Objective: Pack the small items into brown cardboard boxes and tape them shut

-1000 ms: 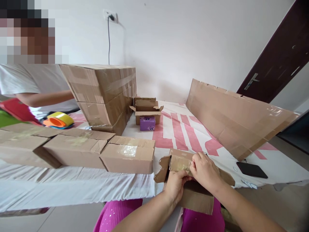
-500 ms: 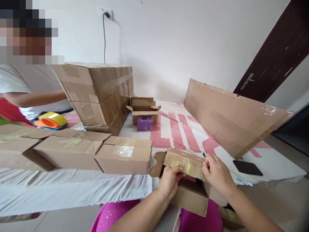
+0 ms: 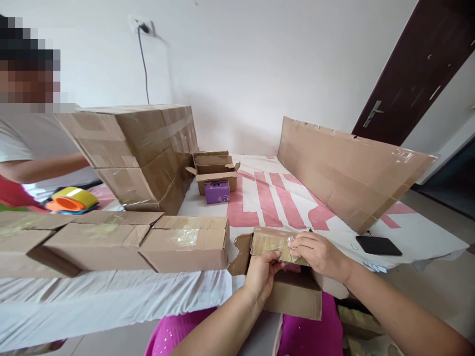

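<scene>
An opened cardboard box [image 3: 293,299] sits in front of me at the table edge, flaps raised and something pink just visible inside. My left hand [image 3: 261,274] is closed on the edge of its taped flap [image 3: 264,241], thumb on top. Against the same flap, my right hand [image 3: 317,254] pinches a crumpled piece of clear tape [image 3: 290,242] between thumb and fingers. A small dark tip [image 3: 310,230] shows behind the right hand's knuckles; its kind is hard to make out. The box's torn side flap [image 3: 240,253] stands out to the left.
Closed cardboard boxes [image 3: 185,249] line the table's front edge at left, with taped boxes [image 3: 137,158] stacked behind. A purple box [image 3: 217,192] stands before an open carton [image 3: 215,170]. Tape rolls [image 3: 72,199], a cardboard sheet [image 3: 349,168], a black phone-like slab [image 3: 378,245] and a co-worker's arm [image 3: 48,168] surround.
My right hand has moved left from the flap's right end to its middle and now pinches the tape. My left hand keeps its hold. The camera view has shifted slightly.
</scene>
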A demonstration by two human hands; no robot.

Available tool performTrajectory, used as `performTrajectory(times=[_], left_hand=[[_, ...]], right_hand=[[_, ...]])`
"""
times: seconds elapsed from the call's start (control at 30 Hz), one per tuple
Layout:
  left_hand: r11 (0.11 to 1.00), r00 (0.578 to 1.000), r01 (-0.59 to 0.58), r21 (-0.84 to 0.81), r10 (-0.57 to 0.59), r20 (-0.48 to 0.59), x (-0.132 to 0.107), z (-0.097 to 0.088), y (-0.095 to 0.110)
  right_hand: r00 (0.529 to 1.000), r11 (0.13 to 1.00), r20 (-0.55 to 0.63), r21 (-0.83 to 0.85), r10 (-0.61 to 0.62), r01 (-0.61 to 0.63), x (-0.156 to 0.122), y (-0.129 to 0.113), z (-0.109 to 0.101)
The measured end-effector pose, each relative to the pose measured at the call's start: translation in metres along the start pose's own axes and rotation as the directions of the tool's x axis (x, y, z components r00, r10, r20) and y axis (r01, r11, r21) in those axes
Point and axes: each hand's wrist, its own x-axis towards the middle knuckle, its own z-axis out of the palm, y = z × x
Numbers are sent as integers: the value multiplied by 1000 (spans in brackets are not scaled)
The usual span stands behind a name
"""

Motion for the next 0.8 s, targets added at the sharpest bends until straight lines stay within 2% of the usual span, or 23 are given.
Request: performTrajectory(times=[0.1, 0.4, 0.63, 0.8], left_hand=[[1000, 1000, 19, 10, -19, -10, 0, 2, -3], [1000, 999, 18, 8, -18, -32, 3, 4, -2], [1000, 998, 4, 8, -4, -58, 8, 6, -4], [997, 990, -71, -10, 69, -122, 15, 5, 8]], right_hand=[[1000, 1000, -15, 29, -6, 6, -8, 2, -2], [996, 988, -37, 138, 80, -74, -26, 11, -11], [989, 984, -60, 127, 132, -124, -43, 19, -16], [963, 973, -137, 33, 233, -230, -79, 31, -31]])
